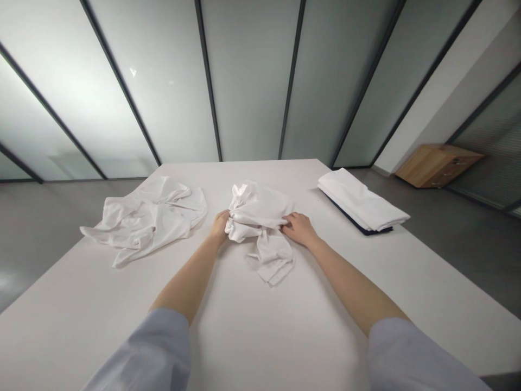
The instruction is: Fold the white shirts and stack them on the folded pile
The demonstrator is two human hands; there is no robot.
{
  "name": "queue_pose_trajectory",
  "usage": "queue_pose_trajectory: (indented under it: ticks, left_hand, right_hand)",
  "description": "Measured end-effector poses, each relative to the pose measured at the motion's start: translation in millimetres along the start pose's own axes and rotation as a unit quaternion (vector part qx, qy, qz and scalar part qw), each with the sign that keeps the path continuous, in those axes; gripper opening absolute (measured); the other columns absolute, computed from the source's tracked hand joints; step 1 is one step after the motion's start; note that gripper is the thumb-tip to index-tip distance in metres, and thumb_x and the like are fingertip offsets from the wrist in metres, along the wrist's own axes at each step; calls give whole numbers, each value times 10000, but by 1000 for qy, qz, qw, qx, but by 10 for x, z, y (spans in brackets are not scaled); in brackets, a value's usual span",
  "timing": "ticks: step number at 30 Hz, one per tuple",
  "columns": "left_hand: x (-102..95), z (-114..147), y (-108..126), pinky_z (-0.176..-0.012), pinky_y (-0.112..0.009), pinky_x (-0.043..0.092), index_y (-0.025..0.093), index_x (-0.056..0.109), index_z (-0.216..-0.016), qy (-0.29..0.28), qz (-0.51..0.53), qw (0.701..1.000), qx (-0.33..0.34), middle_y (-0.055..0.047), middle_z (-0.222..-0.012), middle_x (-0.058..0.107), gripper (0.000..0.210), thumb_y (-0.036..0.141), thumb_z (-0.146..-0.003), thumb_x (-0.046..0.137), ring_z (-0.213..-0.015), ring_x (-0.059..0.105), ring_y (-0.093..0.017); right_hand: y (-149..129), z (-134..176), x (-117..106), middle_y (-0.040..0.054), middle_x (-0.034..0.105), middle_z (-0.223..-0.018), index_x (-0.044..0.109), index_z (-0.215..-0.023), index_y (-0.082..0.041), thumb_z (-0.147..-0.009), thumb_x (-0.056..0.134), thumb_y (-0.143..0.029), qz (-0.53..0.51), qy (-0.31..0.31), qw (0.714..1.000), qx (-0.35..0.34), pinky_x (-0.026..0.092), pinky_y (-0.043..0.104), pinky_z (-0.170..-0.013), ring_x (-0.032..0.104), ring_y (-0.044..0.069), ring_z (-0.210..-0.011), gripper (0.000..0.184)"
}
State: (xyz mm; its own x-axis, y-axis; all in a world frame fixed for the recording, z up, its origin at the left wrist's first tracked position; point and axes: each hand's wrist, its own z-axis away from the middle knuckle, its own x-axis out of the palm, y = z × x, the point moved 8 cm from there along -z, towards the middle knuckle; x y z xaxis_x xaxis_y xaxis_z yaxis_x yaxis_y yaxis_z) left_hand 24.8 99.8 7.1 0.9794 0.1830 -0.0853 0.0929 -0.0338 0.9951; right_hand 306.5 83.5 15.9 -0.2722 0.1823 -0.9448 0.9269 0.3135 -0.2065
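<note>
A crumpled white garment (260, 209) lies bunched on the white table in front of me, and a sleeve-like end (273, 258) spreads from it toward me. At its left edge, my left hand (221, 225) is closed on the fabric, with the fingertips partly hidden by the folds. My right hand (300, 228) pinches the right edge between thumb and fingers. Both forearms reach forward across the table, with light blue-grey sleeves above them.
Another crumpled white garment (150, 217) lies at the left, partly over the table edge. Folded white cloth (362, 201) rests on a dark folded piece (374, 232) at the right. Beyond the table (280, 342) are frosted glass panels (248, 81) and a wooden cabinet (435, 163).
</note>
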Motion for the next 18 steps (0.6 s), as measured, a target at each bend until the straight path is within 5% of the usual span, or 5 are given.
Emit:
queue_pose_trajectory:
  ticks: [6, 10, 12, 15, 18]
  left_hand:
    - [-147, 79, 308, -930, -368, 440, 197, 592, -966, 110, -300, 936, 148, -75, -1030, 626, 259, 192, -741, 464, -1027, 563, -230]
    - [186, 336, 523, -1050, -401, 341, 197, 543, -1194, 43, -418, 867, 267, -114, -1250, 554, 371, 257, -834, 480, -1202, 469, -263]
    - [411, 459, 547, -1065, -415, 320, 193, 453, -1336, -30, -442, 845, 300, -122, -1344, 504, 542, 373, -831, 535, -1248, 436, -286]
    - [613, 539, 510, -1056, -433, 323, 199, 333, -1453, -99, -465, 825, 305, -127, -1402, 471, 782, 458, -772, 617, -1255, 434, -317]
    - [631, 443, 392, -1008, -423, 377, 245, 551, -1292, -127, -465, 837, 259, -98, -1239, 601, 531, 305, -769, 620, -1149, 528, -299]
  right_hand:
    - [196, 25, -277, 48, 641, -725, 616, -730, -212, -868, 484, -428, -84, 110, 984, 113, 381, 290, -676, 558, 199, -722, 288]
    - [354, 79, -460, -14, 516, -578, 507, -634, -224, -841, 463, -444, -274, 227, 918, 174, 357, 261, -559, 467, 158, -592, 306]
    - [220, 42, -441, -19, 522, -587, 519, -653, -217, -830, 463, -446, -375, 194, 895, 145, 373, 254, -544, 484, 156, -599, 295]
    - [-302, 1, -307, 1, 642, -720, 624, -783, -192, -824, 483, -440, -468, 29, 883, 32, 454, 269, -642, 582, 179, -714, 289]
    - [-813, 103, -146, 28, 715, -905, 696, -884, -183, -852, 456, -387, -469, -113, 872, -87, 480, 329, -841, 638, 217, -898, 317]
